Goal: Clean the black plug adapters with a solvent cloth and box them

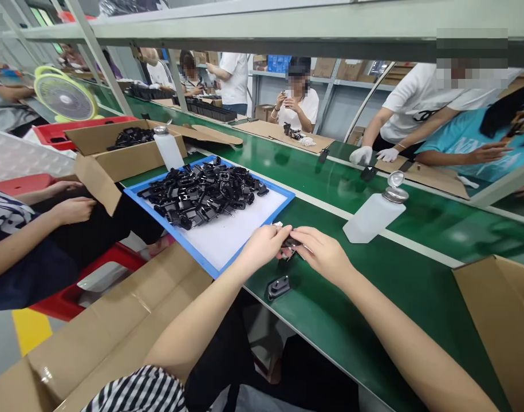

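Green belt (351, 303) is seen under both hands. A small black plug (291, 243) is pinched by the left hand (264, 245) and the right hand (322, 256), held close together. More plugs (199, 191) are heaped on a blue tray (167, 234) to their left.

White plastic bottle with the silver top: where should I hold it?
Wrap your fingers around its wide white plastic body, coming from the side nearest your right hand. It is smooth and broad there; the silver metal top is small.

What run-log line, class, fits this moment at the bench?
left hand: holds black plug | right hand: holds same plug | blue tray: heaped with more plugs
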{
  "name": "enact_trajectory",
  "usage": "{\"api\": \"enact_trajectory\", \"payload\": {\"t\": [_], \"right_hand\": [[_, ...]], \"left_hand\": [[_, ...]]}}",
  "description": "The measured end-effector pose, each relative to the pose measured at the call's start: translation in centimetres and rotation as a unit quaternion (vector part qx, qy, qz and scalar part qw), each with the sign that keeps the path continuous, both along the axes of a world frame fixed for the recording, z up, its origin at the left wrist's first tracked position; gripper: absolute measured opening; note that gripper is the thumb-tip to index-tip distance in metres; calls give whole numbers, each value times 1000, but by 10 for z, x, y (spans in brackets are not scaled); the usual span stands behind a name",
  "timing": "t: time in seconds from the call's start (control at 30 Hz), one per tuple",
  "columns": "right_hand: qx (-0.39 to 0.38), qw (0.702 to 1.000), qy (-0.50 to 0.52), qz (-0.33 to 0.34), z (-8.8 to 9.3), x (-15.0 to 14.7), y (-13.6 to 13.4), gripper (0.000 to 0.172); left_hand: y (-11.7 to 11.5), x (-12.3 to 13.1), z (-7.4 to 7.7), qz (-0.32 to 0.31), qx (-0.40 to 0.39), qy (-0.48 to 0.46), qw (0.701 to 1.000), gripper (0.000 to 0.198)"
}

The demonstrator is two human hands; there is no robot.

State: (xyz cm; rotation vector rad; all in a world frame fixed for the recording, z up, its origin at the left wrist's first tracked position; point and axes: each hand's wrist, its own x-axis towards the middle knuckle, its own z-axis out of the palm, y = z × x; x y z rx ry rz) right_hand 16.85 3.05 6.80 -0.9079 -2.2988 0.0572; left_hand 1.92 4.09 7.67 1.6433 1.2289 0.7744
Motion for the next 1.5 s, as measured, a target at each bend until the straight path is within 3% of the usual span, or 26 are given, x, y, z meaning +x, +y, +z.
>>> {"api": "enact_trajectory", "payload": {"t": [0.07, 0.13, 0.23, 0.3, 0.33, 0.4, 0.5, 0.57, 0.7, 1.0, 1.5], "right_hand": [[-71, 995, 68, -28, -2, 4, 4, 16], [-210, 964, 157, -49, -3, 8, 8, 12], [-447, 848, 283, -23, -4, 13, 13, 17], [-525, 783, 333, 0, -5, 14, 16, 19], [-533, 772, 346, 0, -6, 15, 17, 20], [-505, 794, 337, -21, -8, 17, 18, 20], [-398, 880, 247, -74, -13, 17, 16, 21], [-317, 929, 169, -91, -16, 16, 12, 20], [-196, 975, 75, -76, -20, 8, 4, 15], [-140, 988, -4, -63, -27, -1, 5, 15], [-198, 977, -35, -78, -24, -2, 7, 19]], "left_hand": [[1, -2, -5, 27, 30, 27, 999, 39], [1, -8, -11, 66, 66, 60, 994, 34], [2, -13, -21, 2, 57, 122, 991, 36], [2, -11, -27, -72, 48, 163, 983, 50], [2, -8, -30, -88, 53, 183, 978, 54], [2, -2, -34, -76, 72, 213, 971, 49], [3, 1, -38, -49, 83, 210, 973, 34], [3, -1, -40, -45, 83, 167, 981, 36], [2, -8, -46, -28, 78, 77, 994, 44], [3, -9, -56, -19, 93, 32, 995, 35], [3, -14, -49, -29, 109, 129, 985, 40]]}}
